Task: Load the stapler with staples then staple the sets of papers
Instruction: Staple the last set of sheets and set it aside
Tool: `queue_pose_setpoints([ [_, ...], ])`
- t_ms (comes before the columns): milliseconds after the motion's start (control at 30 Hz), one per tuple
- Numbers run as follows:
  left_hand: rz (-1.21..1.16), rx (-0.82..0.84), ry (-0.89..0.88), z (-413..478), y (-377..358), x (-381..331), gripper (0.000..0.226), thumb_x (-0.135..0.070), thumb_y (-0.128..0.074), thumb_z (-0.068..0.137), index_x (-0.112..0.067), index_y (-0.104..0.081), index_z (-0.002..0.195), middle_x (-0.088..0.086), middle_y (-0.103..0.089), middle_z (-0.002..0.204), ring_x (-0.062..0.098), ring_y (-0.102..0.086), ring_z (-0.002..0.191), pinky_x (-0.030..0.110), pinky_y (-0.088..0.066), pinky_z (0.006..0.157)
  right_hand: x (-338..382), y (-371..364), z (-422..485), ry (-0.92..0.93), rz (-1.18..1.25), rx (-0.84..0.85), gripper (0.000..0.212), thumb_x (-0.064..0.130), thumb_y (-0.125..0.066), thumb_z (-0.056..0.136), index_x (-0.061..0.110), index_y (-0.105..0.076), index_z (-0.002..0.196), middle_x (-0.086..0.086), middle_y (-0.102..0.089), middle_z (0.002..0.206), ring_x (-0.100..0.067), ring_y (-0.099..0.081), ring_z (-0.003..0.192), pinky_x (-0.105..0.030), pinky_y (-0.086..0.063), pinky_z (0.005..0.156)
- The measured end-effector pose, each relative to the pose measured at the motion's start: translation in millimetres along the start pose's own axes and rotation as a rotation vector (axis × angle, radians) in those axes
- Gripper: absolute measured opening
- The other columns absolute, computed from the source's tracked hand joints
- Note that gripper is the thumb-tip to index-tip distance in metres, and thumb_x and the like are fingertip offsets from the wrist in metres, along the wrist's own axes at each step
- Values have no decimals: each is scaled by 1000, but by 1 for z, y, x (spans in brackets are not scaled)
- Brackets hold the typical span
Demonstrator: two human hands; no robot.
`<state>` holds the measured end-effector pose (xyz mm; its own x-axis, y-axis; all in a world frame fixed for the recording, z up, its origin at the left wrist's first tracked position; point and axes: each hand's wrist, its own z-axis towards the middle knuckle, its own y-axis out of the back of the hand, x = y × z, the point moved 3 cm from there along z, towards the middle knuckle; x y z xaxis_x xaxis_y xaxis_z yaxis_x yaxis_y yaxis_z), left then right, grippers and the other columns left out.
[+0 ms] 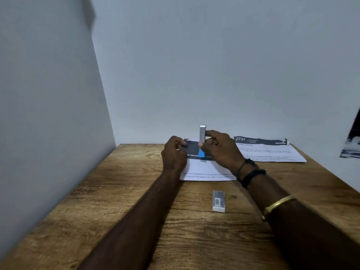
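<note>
My right hand [220, 148] is shut on a small silver stapler [202, 133], whose top arm stands upright above the fingers. My left hand [174, 154] is closed on a small dark piece at the stapler's left; what it is cannot be told. Both hands hover over a set of printed papers [206, 170] with a dark and blue header, lying at the back middle of the wooden table [120, 191]. A second set of papers [270, 151] lies to the right by the wall. A small grey staple box [219, 201] rests on the table nearer to me.
White walls close the table on the left and at the back. A dark printed sheet [351, 145] hangs past the table's right edge. Bare wood fills the front and left of the table.
</note>
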<state>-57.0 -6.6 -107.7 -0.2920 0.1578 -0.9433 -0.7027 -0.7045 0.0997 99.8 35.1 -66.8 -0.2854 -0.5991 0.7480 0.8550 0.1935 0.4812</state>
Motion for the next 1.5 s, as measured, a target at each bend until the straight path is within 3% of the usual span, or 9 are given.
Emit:
queue_pose_setpoints([
  [67,16,-25,17,3,2,1,38,10,-50,83,-21,-73,86,5,-75,104,24,-70,103,21,-57,74,2,6,-9,34,-143,166,38,28,-74,89,19,-68,125,0,-73,92,-19,-69,90,-40,-56,89],
  [200,20,-68,67,5,6,4,43,9,-51,83,-15,-76,109,5,-73,122,23,-65,117,40,-52,107,0,9,-27,32,-342,392,38,31,-80,83,29,-70,120,6,-73,91,-3,-64,81,-25,-49,77],
  [567,35,32,23,-4,4,-8,69,-2,-69,89,-5,-42,151,14,-49,151,29,-51,135,44,-45,114,-10,7,-42,24,-545,478,33,42,-84,75,31,-76,105,6,-74,103,-14,-65,95,-33,-54,83],
  [767,-141,34,160,2,0,-1,74,-3,-75,85,-8,-43,151,16,-50,147,34,-57,127,49,-52,107,-35,26,-32,-191,-165,-4,21,28,-73,87,28,-66,107,2,-75,74,-16,-74,66,-30,-57,68],
  [833,-224,28,198,4,-2,0,74,-3,-77,83,-7,-44,149,17,-53,143,33,-61,121,47,-53,105,-46,23,-31,-320,50,-37,28,26,-67,92,31,-57,117,-6,-77,77,-19,-75,61,-28,-56,54],
  [933,-338,46,287,4,-4,1,77,-3,-79,81,-7,-44,149,18,-55,140,32,-64,114,45,-57,99,-53,18,-26,-473,439,-80,19,27,-61,97,24,-63,116,-14,-75,90,-28,-76,72,-32,-58,60],
  [1100,-406,122,336,-6,-5,-1,74,0,-78,82,-8,-46,148,16,-56,134,27,-67,99,27,-60,59,-51,28,-25,-425,578,-198,3,14,-74,89,12,-75,90,-15,-78,95,-21,-79,75,-26,-60,58],
  [1300,-169,162,145,-17,-21,-19,65,-12,-87,76,-8,-60,136,13,-59,139,32,-62,119,50,-60,92,-51,53,-27,-366,397,-420,15,7,-78,83,9,-78,98,-11,-76,92,-17,-75,70,-22,-61,57],
  [1500,131,316,-69,-37,-66,-44,68,-18,-95,64,-5,-67,125,11,-60,136,29,-58,123,46,-51,103,-72,84,-32,-413,318,-573,18,7,-79,82,10,-79,99,-12,-77,93,-21,-76,71,-28,-64,62],
])
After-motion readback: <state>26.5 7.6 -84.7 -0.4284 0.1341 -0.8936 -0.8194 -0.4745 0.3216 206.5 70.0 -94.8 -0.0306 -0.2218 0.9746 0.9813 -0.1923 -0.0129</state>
